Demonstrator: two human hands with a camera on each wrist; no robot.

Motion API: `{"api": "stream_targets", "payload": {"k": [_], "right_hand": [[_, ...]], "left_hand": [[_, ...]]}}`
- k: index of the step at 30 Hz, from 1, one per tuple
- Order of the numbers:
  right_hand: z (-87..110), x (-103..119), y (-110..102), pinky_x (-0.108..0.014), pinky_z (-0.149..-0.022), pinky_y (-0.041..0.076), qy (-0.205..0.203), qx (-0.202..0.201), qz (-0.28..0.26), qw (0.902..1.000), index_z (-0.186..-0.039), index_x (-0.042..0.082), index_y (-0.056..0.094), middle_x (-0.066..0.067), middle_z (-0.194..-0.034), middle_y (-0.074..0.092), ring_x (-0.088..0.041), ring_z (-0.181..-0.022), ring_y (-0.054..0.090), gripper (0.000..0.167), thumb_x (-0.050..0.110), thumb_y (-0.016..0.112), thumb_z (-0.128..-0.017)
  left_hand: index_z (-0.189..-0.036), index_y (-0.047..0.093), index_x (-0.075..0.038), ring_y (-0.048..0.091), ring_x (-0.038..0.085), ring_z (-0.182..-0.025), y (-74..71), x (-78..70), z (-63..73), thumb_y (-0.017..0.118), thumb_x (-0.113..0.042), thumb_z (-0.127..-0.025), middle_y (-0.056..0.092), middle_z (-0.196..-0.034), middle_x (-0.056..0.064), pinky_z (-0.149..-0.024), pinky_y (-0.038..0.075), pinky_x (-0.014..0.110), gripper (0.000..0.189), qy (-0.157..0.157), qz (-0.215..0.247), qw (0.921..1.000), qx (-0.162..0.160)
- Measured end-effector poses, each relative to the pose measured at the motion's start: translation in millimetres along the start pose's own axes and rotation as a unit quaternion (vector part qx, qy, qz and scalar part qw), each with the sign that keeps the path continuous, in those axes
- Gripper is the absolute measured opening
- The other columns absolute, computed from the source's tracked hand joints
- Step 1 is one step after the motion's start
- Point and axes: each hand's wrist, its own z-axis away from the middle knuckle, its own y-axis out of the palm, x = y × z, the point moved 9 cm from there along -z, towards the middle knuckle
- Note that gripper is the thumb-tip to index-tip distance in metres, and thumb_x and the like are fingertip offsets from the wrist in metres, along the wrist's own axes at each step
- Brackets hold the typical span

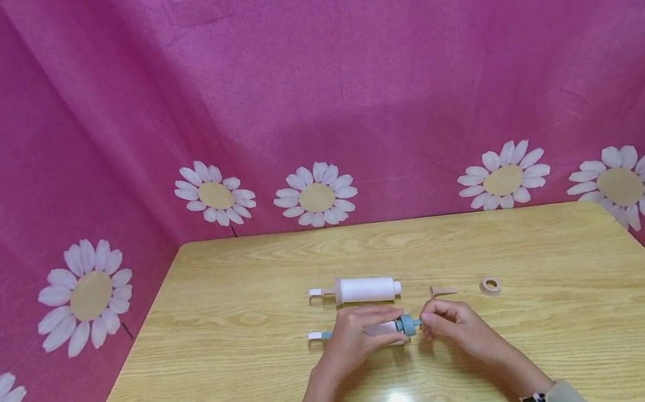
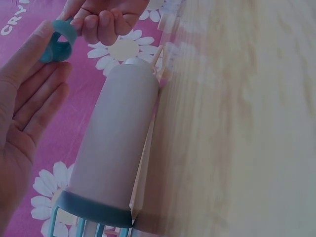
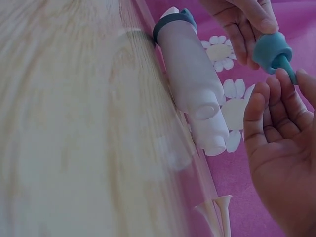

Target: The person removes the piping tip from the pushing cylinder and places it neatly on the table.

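Observation:
Above the table, my left hand [image 1: 350, 341] holds a teal ring-shaped cap [image 3: 269, 52] between thumb and fingers. A slim teal stem [image 3: 285, 68] juts from the cap's opening, and my right hand [image 1: 459, 326] pinches its outer end between thumb and fingertips. Beneath the hands a pale cylindrical bottle [image 2: 116, 133] lies on its side. It has a teal collar [image 2: 94, 210] at its left end and a narrow neck at the other. My left hand partly covers this bottle in the head view.
Beyond the hands lies a second white bottle [image 1: 367, 289] with a beige collar. To its right are a beige stem with a flared end [image 1: 445, 291] and a beige ring [image 1: 489, 286]. A pink flowered cloth [image 1: 380, 81] hangs behind the wooden table [image 1: 218, 300].

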Motion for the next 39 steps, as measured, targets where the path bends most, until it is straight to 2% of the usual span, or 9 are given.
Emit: {"api": "stream_targets", "payload": {"k": [5,11,14,19,21,28,34,39], "right_hand": [[-1.7,0,0,-0.023,-0.073,0.057,0.009,-0.002,-0.008,0.9999,-0.095,-0.015,0.055,0.012,-0.083,0.064,-0.001,-0.079,0.061,0.027,0.009,0.045,-0.104],[-4.0,-2,-1,-0.024,-0.078,0.057,0.039,-0.036,0.039,0.9978,-0.105,-0.009,0.058,0.008,-0.09,0.063,-0.003,-0.083,0.061,0.026,0.014,0.044,-0.104],[-5.7,3,3,-0.024,-0.081,0.056,0.026,-0.036,0.064,0.9969,-0.112,-0.005,0.058,0.004,-0.099,0.062,-0.003,-0.09,0.061,0.022,0.011,0.049,-0.102],[-6.7,11,10,-0.022,-0.084,0.053,0.002,-0.029,0.085,0.996,-0.11,0.003,0.061,0.004,-0.105,0.064,-0.002,-0.097,0.061,0.014,0.01,0.056,-0.098],[-5.8,11,10,-0.021,-0.083,0.053,0.004,-0.033,0.073,0.9967,-0.109,0.002,0.061,0.006,-0.103,0.064,-0.002,-0.094,0.061,0.014,0.009,0.056,-0.098],[-0.3,15,2,-0.019,-0.077,0.054,-0.014,-0.061,0.045,0.997,-0.108,-0.01,0.058,0.011,-0.098,0.062,0.001,-0.088,0.06,0.018,0.003,0.055,-0.097],[2.5,16,-4,-0.017,-0.077,0.054,-0.015,-0.087,0.044,0.9951,-0.109,-0.009,0.058,0.013,-0.1,0.06,0.001,-0.09,0.06,0.017,0.002,0.057,-0.096],[4.5,16,-8,-0.014,-0.081,0.053,-0.017,-0.097,0.04,0.9943,-0.109,-0.011,0.057,0.013,-0.103,0.059,0.001,-0.092,0.06,0.018,0.001,0.058,-0.096]], "left_hand": [[-0.104,0.076,-0.004,0.074,0.017,-0.094,-1.8,-0.8,-1.6,0.083,-0.018,-0.074,0.076,-0.102,0.01,-0.085,0.055,0.015,0.034,0.004,0.013,0.9998,-0.015],[-0.106,0.075,-0.004,0.074,0.017,-0.095,-1.9,0.1,-2.4,0.082,-0.018,-0.076,0.076,-0.103,0.01,-0.083,0.055,0.013,0.034,0.002,0.01,0.9998,-0.014],[-0.107,0.075,-0.004,0.074,0.017,-0.095,-1.5,0.8,-2.7,0.081,-0.018,-0.076,0.075,-0.104,0.01,-0.083,0.055,0.012,0.034,0.003,0.005,0.9999,-0.013],[-0.108,0.075,-0.004,0.074,0.017,-0.095,-0.6,-0.4,-3.3,0.081,-0.017,-0.076,0.075,-0.104,0.011,-0.083,0.055,0.012,0.035,0.018,0.0,0.9997,-0.019],[-0.107,0.075,-0.005,0.074,0.017,-0.094,-0.8,-1.1,-3.3,0.081,-0.017,-0.076,0.075,-0.104,0.01,-0.083,0.055,0.012,0.034,0.023,-0.004,0.9994,-0.023],[-0.105,0.076,-0.004,0.074,0.018,-0.096,-5.1,5.1,-0.9,0.082,-0.014,-0.075,0.076,-0.102,0.008,-0.086,0.055,0.016,0.032,0.005,0.01,0.999,-0.043],[-0.106,0.076,-0.005,0.073,0.017,-0.098,-5.4,9.9,1.3,0.08,-0.015,-0.078,0.076,-0.104,0.006,-0.089,0.055,0.018,0.03,-0.001,0.016,0.999,-0.042],[-0.106,0.076,-0.005,0.073,0.017,-0.096,-7.4,14.4,4.2,0.079,-0.014,-0.079,0.077,-0.102,0.006,-0.087,0.056,0.017,0.029,-0.013,0.022,0.9986,-0.046]]}}
